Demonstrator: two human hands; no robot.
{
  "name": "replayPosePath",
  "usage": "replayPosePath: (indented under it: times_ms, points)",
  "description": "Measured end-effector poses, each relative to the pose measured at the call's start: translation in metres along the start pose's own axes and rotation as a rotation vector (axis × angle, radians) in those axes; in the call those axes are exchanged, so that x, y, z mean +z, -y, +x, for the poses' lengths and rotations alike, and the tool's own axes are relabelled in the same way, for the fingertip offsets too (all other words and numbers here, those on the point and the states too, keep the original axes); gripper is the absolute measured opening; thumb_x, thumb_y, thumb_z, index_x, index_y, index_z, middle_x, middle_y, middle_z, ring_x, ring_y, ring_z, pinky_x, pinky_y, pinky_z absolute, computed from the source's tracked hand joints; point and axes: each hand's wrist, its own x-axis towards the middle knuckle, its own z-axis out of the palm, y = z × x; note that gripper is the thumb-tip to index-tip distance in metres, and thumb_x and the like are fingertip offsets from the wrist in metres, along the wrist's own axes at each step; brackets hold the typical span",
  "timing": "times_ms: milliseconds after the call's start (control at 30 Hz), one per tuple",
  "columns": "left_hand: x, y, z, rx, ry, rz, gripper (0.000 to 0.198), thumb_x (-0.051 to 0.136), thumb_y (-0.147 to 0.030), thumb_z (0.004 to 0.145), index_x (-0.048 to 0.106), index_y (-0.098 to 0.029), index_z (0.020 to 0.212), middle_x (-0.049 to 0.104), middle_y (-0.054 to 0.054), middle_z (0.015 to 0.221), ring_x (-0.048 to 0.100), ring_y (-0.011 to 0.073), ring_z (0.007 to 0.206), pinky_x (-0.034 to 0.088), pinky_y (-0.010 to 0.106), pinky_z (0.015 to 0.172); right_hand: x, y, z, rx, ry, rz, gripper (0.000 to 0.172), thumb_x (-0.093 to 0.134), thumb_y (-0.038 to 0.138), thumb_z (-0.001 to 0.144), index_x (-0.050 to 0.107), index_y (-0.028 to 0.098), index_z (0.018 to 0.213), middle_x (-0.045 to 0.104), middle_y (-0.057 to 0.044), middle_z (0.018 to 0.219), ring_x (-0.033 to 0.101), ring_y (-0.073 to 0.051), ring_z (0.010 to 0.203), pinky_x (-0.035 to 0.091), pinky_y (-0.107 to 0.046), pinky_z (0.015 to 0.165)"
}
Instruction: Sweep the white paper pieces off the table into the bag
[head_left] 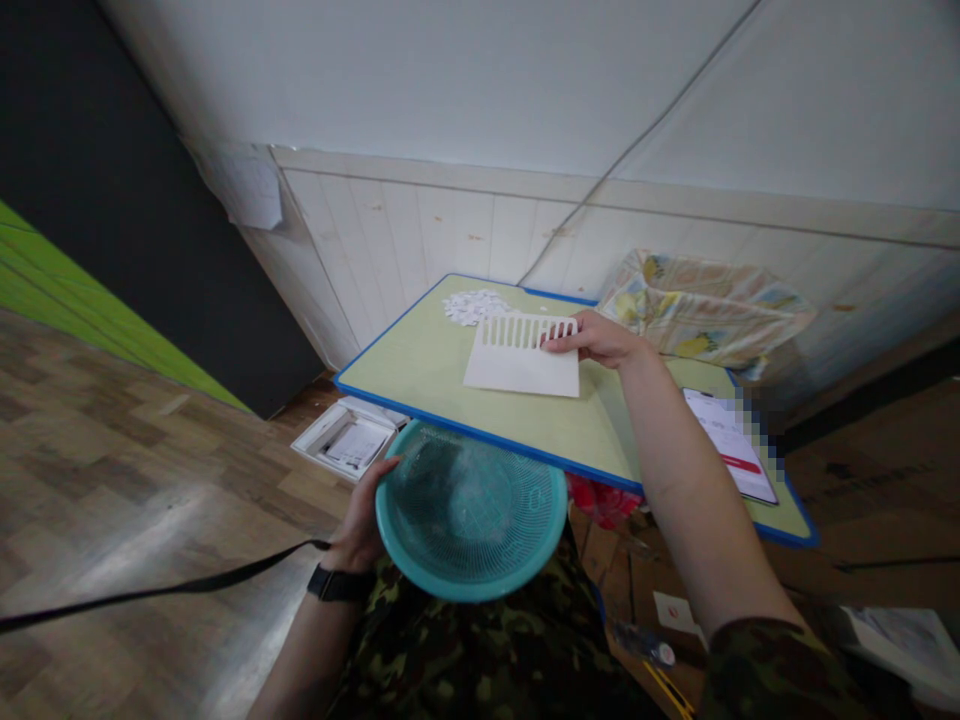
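My left hand point(362, 522) grips the rim of a round teal mesh basket point(471, 510), held just below the near edge of a low table point(420, 365) with a yellow-green top and blue border. My right hand point(598, 340) reaches over the table and pinches the upper right corner of a white sheet of paper point(523, 368). The sheet's far edge is cut into a comb of narrow strips. A pile of small white paper pieces point(474, 305) lies just beyond the sheet, near the table's far edge.
A phone or printed card point(731, 445) lies on the table's right part. A lemon-print cloth bundle point(701, 310) leans against the white panelled wall. An open white box point(349, 438) sits on the wooden floor to the left. A black strap point(150, 590) crosses the lower left.
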Motion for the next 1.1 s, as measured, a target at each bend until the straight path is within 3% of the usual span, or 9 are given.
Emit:
replayPosePath:
  times_ms: [133, 233, 500, 733, 967, 1100]
  points:
    - [0.001, 0.0, -0.001, -0.013, 0.008, -0.012, 0.02, 0.078, -0.031, 0.089, 0.083, -0.017, 0.103, 0.084, 0.01, 0.078, 0.08, 0.0297, 0.069, 0.068, 0.043, 0.076, -0.001, -0.009, 0.01, -0.033, -0.214, 0.086, 0.057, 0.105, 0.05, 0.055, 0.086, 0.019, 0.099, 0.086, -0.011, 0.107, 0.079, -0.028, 0.093, 0.066, -0.037, 0.076]
    - [0.0, 0.0, -0.001, -0.017, 0.017, -0.012, 0.022, 0.078, -0.031, 0.088, 0.083, -0.017, 0.106, 0.084, 0.01, 0.077, 0.08, 0.0303, 0.07, 0.068, 0.043, 0.076, 0.003, -0.014, 0.015, -0.019, -0.278, 0.078, 0.057, 0.105, 0.053, 0.057, 0.084, 0.019, 0.097, 0.086, -0.012, 0.106, 0.079, -0.029, 0.093, 0.066, -0.04, 0.078]
    - [0.002, 0.0, -0.002, -0.018, 0.004, 0.004, 0.018, 0.078, -0.033, 0.087, 0.083, -0.02, 0.099, 0.084, 0.01, 0.078, 0.082, 0.0328, 0.078, 0.068, 0.045, 0.081, 0.015, -0.009, 0.014, 0.021, -0.158, 0.042, 0.054, 0.108, 0.048, 0.051, 0.084, 0.019, 0.09, 0.085, -0.008, 0.093, 0.075, -0.023, 0.078, 0.063, -0.032, 0.064]
    - [0.0, 0.0, 0.001, 0.02, 0.004, 0.002, 0.024, 0.078, -0.031, 0.085, 0.083, -0.02, 0.106, 0.084, 0.009, 0.079, 0.08, 0.0296, 0.071, 0.067, 0.042, 0.075, 0.016, -0.002, 0.01, 0.006, -0.101, 0.028, 0.056, 0.107, 0.051, 0.051, 0.083, 0.018, 0.09, 0.084, -0.008, 0.091, 0.078, -0.026, 0.082, 0.065, -0.037, 0.072]
    - [0.003, 0.0, 0.001, 0.015, -0.044, -0.005, 0.014, 0.078, -0.029, 0.087, 0.083, -0.019, 0.096, 0.082, 0.009, 0.074, 0.077, 0.0279, 0.065, 0.066, 0.04, 0.071, 0.003, -0.012, 0.018, -0.056, -0.341, 0.064, 0.06, 0.105, 0.057, 0.052, 0.084, 0.019, 0.094, 0.086, -0.011, 0.102, 0.078, -0.029, 0.089, 0.065, -0.04, 0.074]
    - [0.001, 0.001, 0.001, 0.013, -0.028, -0.008, 0.019, 0.077, -0.03, 0.088, 0.083, -0.02, 0.103, 0.084, 0.009, 0.077, 0.08, 0.0308, 0.073, 0.067, 0.043, 0.077, -0.004, -0.021, 0.02, -0.059, -0.326, 0.035, 0.063, 0.105, 0.057, 0.051, 0.084, 0.019, 0.097, 0.086, -0.01, 0.102, 0.078, -0.028, 0.088, 0.065, -0.038, 0.073]
